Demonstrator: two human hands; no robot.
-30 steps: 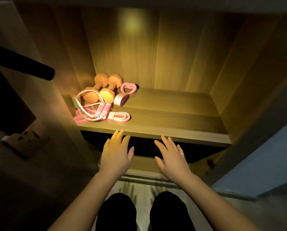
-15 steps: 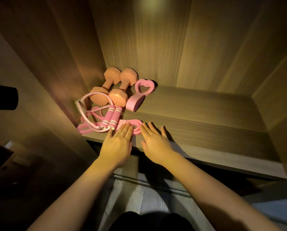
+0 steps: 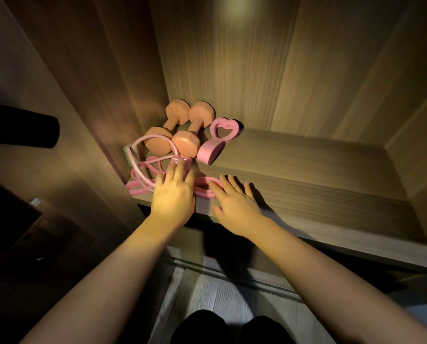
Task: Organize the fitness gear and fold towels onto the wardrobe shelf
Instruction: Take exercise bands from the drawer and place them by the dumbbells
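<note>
Gear tidying: left hand [image 3: 172,197] and right hand [image 3: 234,207] flat, fingers [image 3: 177,171] straight, gripping nothing, on rope [image 3: 155,137] and band [image 3: 205,194]; next, probably nudge both left.

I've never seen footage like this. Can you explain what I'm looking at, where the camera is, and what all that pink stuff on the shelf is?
No machine here: a person wears a camera on the head, so this single view looks forward and down at their own hands, reaching into a wooden wardrobe. In the left corner of its shelf lie two orange dumbbells, a pink heart-shaped piece, a pink jump rope and a flat pink band. The left hand lays straight fingers on the rope's handles; the right hand rests flat on the shelf, fingertips at the band. Neither hand grips anything.
</note>
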